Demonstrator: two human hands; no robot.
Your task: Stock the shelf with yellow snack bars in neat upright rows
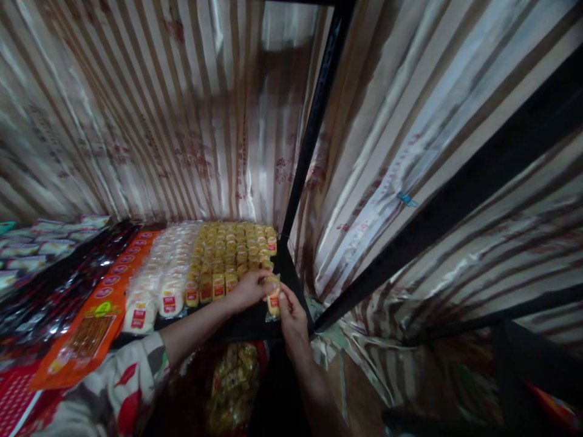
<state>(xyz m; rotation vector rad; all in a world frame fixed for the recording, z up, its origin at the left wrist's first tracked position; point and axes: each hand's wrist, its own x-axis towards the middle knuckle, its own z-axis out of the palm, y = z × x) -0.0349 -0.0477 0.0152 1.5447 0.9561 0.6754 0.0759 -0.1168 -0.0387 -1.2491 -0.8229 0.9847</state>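
Observation:
Both my hands meet on one small yellow snack packet (274,298) with a red label, at the front right corner of a black shelf (255,325). My left hand (248,290) pinches the packet's top from the left. My right hand (291,317) grips it from below and the right. Just behind it lie rows of several like yellow packets (232,249). Left of those are rows of white round packets (159,285) with red labels.
Orange flat packs (95,321) and dark glossy packs (50,291) fill the shelf further left. A black frame post (314,121) rises at the corner; another black bar (455,212) slants right. Striped shiny curtain hangs behind. A bag of yellow packets (232,382) sits below the shelf.

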